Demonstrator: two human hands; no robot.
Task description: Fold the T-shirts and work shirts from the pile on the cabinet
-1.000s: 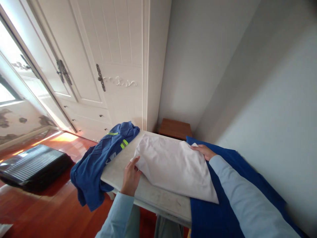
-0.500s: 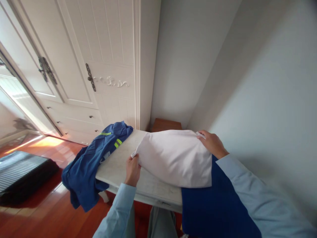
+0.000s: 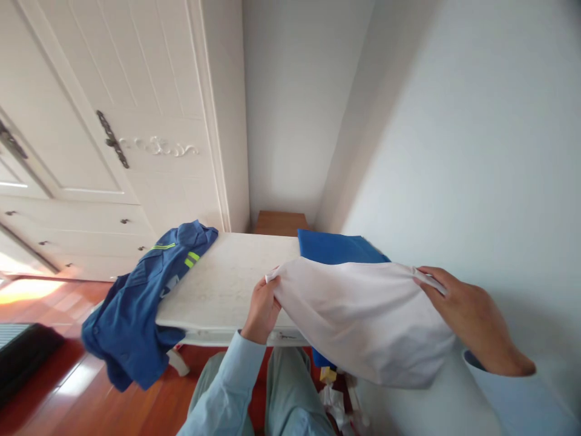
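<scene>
A pale pinkish-white cloth [image 3: 363,321] hangs stretched between my two hands, its upper edge raised and its lower part drooping. My left hand [image 3: 263,307] pinches the cloth's left corner above the front of the white table [image 3: 245,272]. At the other end, my right hand [image 3: 467,315] grips the right corner, out beyond the table near the wall. Behind and partly under the cloth lies a blue fabric [image 3: 338,247] on the table's right side. A blue garment with yellow-green stripes [image 3: 149,297] drapes over the table's left end.
A white wardrobe [image 3: 163,194] stands behind on the left, and a grey wall [image 3: 431,151] rises on the right. A brown wooden piece [image 3: 281,223] sits in the corner. A dark case [image 3: 27,357] lies on the red wooden floor [image 3: 104,406]. White and yellow items [image 3: 333,396] are below the table.
Both hands have moved right with the pale cloth, uncovering more of the tabletop and the back part of the blue fabric. The view has turned right.
</scene>
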